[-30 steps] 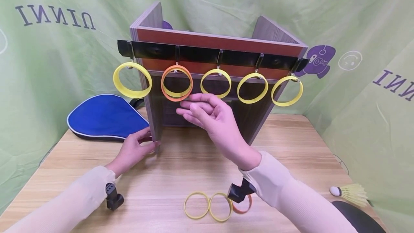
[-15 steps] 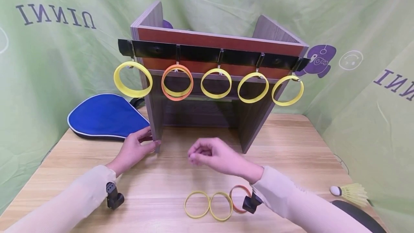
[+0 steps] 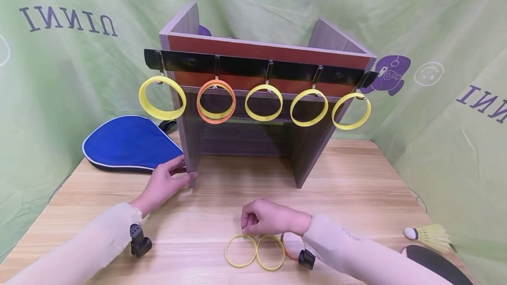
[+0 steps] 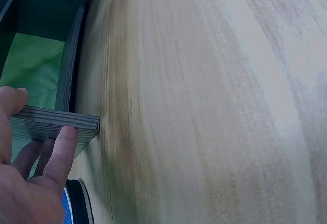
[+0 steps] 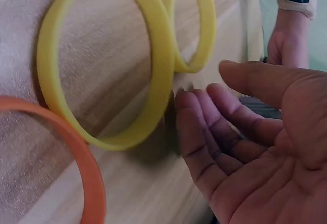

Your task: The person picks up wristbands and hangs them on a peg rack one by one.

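Note:
My left hand (image 3: 164, 184) grips the lower front edge of the wooden stand's left side panel (image 4: 56, 119), thumb on one side and fingers on the other. My right hand (image 3: 273, 218) hovers low over the table with nothing in it. Its fingers are loosely bent, close beside the nearer yellow ring (image 5: 163, 45). Another yellow ring (image 5: 207, 25) and an orange ring (image 5: 89, 178) lie around that one; the right wrist partly hides the orange ring in the head view. Above, rings hang from hooks on a black strip (image 3: 245, 63): yellow ones, plus an orange ring (image 3: 215, 121) overlapping a yellow ring on the second hook.
A blue paddle-shaped case (image 3: 130, 144) lies left of the stand. At the right edge of the wooden table (image 3: 356, 214) are a yellow shuttlecock (image 3: 429, 237) and a dark rounded object (image 3: 435, 263). Green printed cloth (image 3: 447, 21) surrounds the table.
My right hand has dropped from beside the hanging orange ring down to the rings on the table. The left hand keeps its grip on the panel; the hanging rings have stayed put.

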Action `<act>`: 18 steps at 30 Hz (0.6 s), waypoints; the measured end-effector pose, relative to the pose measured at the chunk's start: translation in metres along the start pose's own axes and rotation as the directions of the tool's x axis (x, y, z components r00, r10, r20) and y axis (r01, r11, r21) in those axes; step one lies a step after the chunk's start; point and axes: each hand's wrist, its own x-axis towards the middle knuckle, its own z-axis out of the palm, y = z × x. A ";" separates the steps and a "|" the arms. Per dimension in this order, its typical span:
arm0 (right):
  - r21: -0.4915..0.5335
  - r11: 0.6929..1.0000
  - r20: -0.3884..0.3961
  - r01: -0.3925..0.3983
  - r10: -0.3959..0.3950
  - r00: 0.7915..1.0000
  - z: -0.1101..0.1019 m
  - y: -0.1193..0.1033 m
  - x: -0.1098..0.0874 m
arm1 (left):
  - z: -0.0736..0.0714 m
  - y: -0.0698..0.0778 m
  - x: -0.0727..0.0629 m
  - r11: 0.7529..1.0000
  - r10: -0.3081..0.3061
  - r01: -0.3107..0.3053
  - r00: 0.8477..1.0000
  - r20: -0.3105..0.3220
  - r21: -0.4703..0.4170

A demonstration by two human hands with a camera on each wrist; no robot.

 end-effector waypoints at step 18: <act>-0.082 0.997 -0.052 0.006 -0.010 0.999 0.009 -0.003 0.006 | 0.001 0.001 0.000 0.997 -0.007 0.009 1.000 0.021 -0.081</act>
